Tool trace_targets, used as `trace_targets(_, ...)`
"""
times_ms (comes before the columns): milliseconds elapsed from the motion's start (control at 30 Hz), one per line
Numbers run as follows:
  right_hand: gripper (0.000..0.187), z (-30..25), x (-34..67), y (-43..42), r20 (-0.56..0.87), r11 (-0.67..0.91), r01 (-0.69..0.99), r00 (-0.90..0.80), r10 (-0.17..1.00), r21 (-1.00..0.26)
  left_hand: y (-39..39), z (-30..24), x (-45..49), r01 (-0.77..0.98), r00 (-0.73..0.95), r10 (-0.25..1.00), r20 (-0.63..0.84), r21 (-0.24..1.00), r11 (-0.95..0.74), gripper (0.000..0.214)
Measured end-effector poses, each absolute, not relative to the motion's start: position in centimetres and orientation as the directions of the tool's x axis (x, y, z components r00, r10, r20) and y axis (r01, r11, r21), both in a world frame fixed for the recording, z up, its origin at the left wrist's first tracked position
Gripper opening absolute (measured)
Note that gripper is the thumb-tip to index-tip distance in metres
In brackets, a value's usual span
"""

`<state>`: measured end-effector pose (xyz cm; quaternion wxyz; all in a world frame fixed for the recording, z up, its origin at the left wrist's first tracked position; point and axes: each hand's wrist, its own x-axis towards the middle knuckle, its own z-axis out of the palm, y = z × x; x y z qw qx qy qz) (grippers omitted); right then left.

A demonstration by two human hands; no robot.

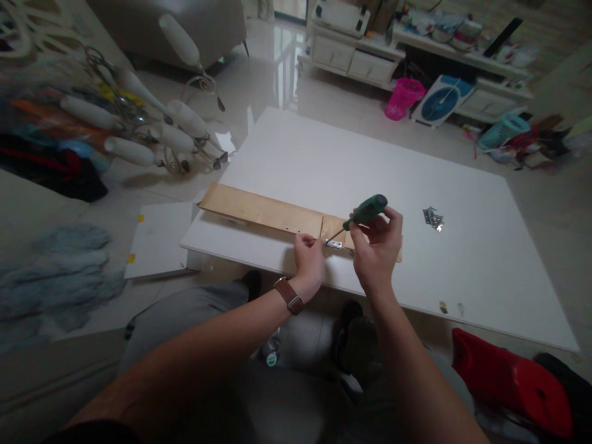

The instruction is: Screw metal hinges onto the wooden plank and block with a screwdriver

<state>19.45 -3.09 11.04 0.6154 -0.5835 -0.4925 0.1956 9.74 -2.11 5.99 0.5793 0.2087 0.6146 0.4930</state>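
Note:
My right hand [377, 246] grips a green-handled screwdriver [369, 211], its shaft slanting down to the left. The tip is at a small metal hinge plate [333, 244] on the edge of a long tan wooden board [259, 208]. Beside the tip, my left hand [309, 256] has its thumb and fingers pinched at the board's edge. What the pinch holds, if anything, is too small to make out. The board lies on a large white panel [393, 166], with a few small dark holes left of my left hand.
Loose metal hinges [433, 217] lie to the right on the panel, and two small items sit near its front edge. A red plastic stool [513, 376] stands at lower right. A white chandelier [171, 132] and a smaller white board [160, 237] are at left.

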Motion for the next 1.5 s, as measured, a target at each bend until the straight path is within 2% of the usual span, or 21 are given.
trace_targets(100,0.044,11.1,19.4,-3.2,0.370,0.246,0.319,0.428,0.825,-0.915,-1.1,7.3,9.2,-0.200,-0.259,0.925,-0.279,0.952,0.231,0.017)
trace_targets(133,0.044,11.1,19.4,-3.2,0.367,0.247,0.313,0.421,0.830,-0.917,-0.5,7.9,8.8,-0.176,-0.192,0.958,-0.215,0.968,0.182,0.017)
trace_targets(200,0.043,11.1,19.4,-3.2,0.365,0.253,0.305,0.405,0.838,-0.918,0.8,8.9,8.0,-0.106,0.061,0.988,-0.141,0.983,0.147,0.022)
trace_targets(300,0.044,11.0,19.5,-3.3,0.376,0.264,0.321,0.367,0.851,-0.910,2.4,10.1,6.7,-0.071,0.355,0.932,-0.071,0.992,0.103,0.030)
trace_targets(367,0.044,10.9,19.5,-3.3,0.384,0.270,0.338,0.339,0.859,-0.902,2.9,10.7,6.0,-0.092,0.446,0.895,-0.012,0.994,0.059,0.032)
trace_targets(500,0.044,10.9,19.5,-3.4,0.392,0.290,0.324,0.315,0.864,-0.901,3.0,11.3,5.7,-0.107,0.470,0.883,0.019,0.994,0.036,0.032)
trace_targets(633,0.047,11.0,19.4,-3.3,0.385,0.276,0.339,0.317,0.867,-0.899,3.0,11.2,5.8,-0.015,0.455,0.890,-0.020,0.999,0.031,0.021)
trace_targets(867,0.048,10.9,19.6,-3.2,0.288,0.138,0.389,0.362,0.887,-0.911,3.4,10.2,5.8,0.133,0.444,0.878,0.177,0.957,-0.260,0.020)
trace_targets(1233,0.038,10.3,19.6,-2.9,0.282,0.070,0.491,0.372,0.884,-0.869,3.7,9.4,5.6,0.187,0.513,0.834,0.200,0.923,-0.336,0.020)
trace_targets(1500,0.035,10.1,19.6,-2.9,0.318,0.094,0.514,0.367,0.874,-0.853,4.1,9.2,5.3,0.224,0.594,0.788,0.164,0.907,-0.357,0.021)
